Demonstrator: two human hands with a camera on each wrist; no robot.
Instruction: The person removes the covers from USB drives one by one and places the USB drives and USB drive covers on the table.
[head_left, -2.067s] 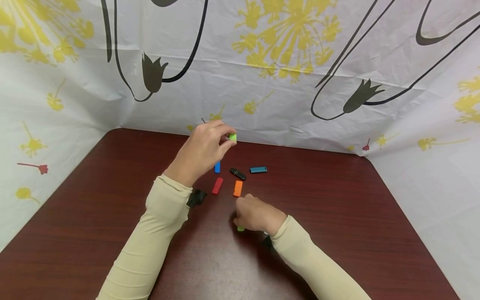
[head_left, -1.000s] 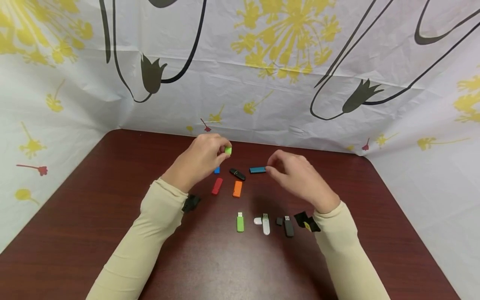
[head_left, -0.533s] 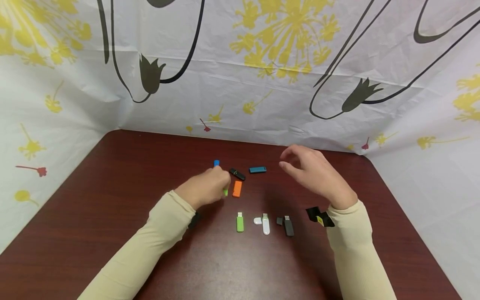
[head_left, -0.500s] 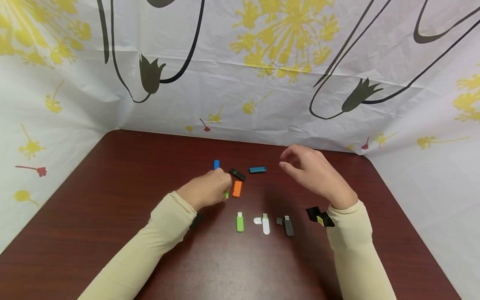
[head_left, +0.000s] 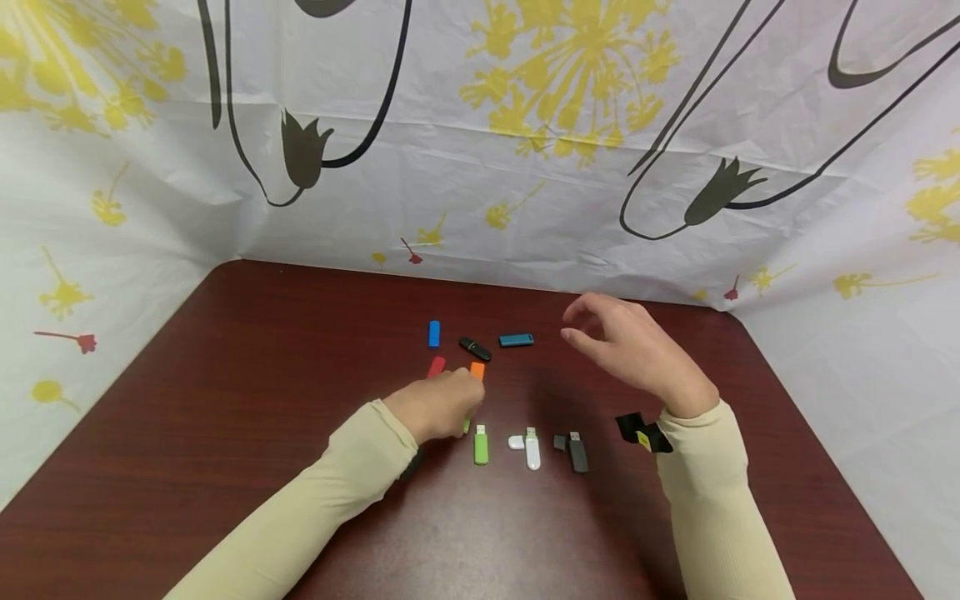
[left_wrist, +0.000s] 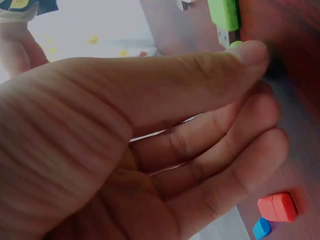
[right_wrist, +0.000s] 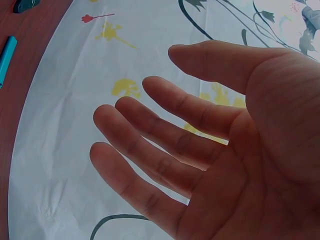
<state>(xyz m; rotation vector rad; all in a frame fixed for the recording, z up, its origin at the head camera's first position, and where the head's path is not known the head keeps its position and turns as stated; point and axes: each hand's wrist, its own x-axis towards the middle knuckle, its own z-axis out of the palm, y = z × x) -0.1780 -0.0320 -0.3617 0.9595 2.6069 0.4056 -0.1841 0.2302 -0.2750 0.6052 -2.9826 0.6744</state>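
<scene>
My left hand [head_left: 441,406] pinches a small green cap [head_left: 467,426] between thumb and fingers, low over the table. Just right of it lies an uncapped green USB stick [head_left: 481,448], its metal plug pointing away from me. In the left wrist view the thumb covers most of the cap [left_wrist: 236,44], close to the plug end of the green USB stick [left_wrist: 223,14]. Whether the cap touches the table is hidden. My right hand [head_left: 633,354] is raised at the right, fingers loosely bent, and the right wrist view shows nothing in its palm [right_wrist: 225,190].
A white USB stick [head_left: 532,452] and a dark grey one [head_left: 578,455] lie uncapped, with a white cap [head_left: 516,442] and grey cap [head_left: 559,443] beside them. Behind lie red [head_left: 437,365], orange [head_left: 477,370], blue [head_left: 434,334], black [head_left: 476,348] and teal [head_left: 516,340] sticks.
My left hand has come down and toward me with the green cap, beside the green USB stick. My right hand has left that stick, risen to the right, and lately stays still.
</scene>
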